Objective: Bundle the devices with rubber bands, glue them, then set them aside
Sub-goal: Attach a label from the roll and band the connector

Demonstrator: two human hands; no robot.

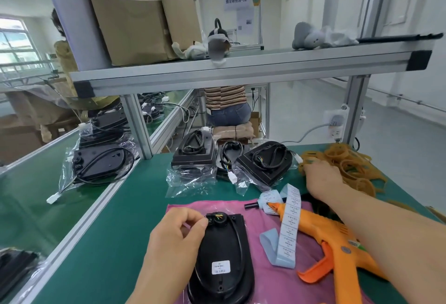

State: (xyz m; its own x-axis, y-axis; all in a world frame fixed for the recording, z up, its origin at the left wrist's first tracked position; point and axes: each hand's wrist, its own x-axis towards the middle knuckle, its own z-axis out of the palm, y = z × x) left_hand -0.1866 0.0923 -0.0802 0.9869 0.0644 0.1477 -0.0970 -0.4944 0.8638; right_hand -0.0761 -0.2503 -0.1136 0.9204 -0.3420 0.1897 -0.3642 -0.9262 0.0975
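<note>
hands: left point(178, 238) pinches device point(222, 255), right point(322, 175) on bands point(350, 166)

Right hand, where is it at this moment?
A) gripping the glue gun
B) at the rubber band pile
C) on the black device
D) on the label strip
B: the right hand reaches into the pile of rubber bands. The glue gun lies unheld on the pink cloth, and it is the left hand that pinches the top of the black device.
</note>
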